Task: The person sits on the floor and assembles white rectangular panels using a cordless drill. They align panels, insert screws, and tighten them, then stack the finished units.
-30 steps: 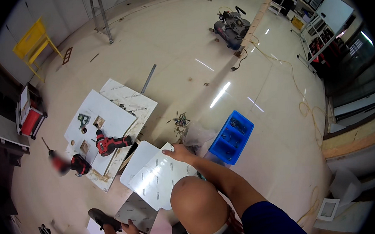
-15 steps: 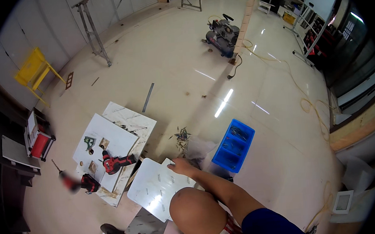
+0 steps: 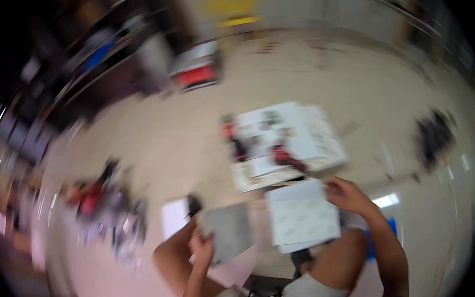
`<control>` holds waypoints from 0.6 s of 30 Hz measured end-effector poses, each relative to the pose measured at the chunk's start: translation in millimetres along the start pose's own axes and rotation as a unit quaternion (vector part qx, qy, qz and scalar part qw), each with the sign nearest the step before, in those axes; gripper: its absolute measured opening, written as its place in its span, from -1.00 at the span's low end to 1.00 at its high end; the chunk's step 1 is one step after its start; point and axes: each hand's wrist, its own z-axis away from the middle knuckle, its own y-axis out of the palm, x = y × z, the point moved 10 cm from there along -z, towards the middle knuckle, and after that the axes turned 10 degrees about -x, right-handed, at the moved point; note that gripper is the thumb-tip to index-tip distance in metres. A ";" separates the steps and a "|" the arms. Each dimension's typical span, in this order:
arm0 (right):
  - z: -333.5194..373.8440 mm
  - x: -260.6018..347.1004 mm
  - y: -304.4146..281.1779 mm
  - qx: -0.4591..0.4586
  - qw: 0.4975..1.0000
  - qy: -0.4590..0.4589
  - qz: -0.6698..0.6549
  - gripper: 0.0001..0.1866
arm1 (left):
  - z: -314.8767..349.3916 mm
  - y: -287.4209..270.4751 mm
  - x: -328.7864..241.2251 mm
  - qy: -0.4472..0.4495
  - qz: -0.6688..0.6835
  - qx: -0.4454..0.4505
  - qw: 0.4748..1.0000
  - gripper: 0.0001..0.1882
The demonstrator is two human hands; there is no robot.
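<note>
My left hand [image 3: 201, 246] is closed on the left edge of a grey panel [image 3: 230, 233], above my left thigh. On the other side, my right hand [image 3: 346, 194] grips the upper right edge of a white panel [image 3: 304, 221] with faint printed marks. A gap separates the two panels. Beyond the white one, a low work surface [image 3: 330, 135] carries white boards, a red-and-black cordless drill [image 3: 287, 158] and a second red-and-black power tool [image 3: 234, 138]. Motion blur hides the fine detail of my fingers.
Another white panel [image 3: 174, 217] lies left of my left knee, near a dark shoe. A blurred heap of tools and bags [image 3: 105, 206] is farther left. The blue bin [image 3: 371, 245] is partly behind my right arm. A dark compressor [image 3: 434, 137] stands right; a yellow chair [image 3: 235, 9] stands far back.
The view has swung to the left and blurred. More of my left hand and the grey panel now shows. My right hand is still on the white panel.
</note>
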 end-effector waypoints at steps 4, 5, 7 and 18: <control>9.2 92.9 70.9 0.045 0.993 -0.028 0.108 -0.15 | -9.4 -38.3 -31.8 -0.034 0.157 0.052 0.986 -0.69; 5.0 93.6 102.8 0.064 0.997 -0.011 0.048 -0.07 | -5.1 -62.8 -39.4 -0.054 0.228 0.046 0.971 -0.69; -3.7 78.1 170.9 0.122 0.982 0.058 -0.129 0.05 | 6.0 -102.9 -53.5 -0.076 0.372 0.048 0.924 -0.71; -15.9 40.1 195.6 -0.016 0.878 0.222 -0.423 -0.36 | -74.8 -107.6 -62.8 -0.037 0.418 0.125 0.899 -0.64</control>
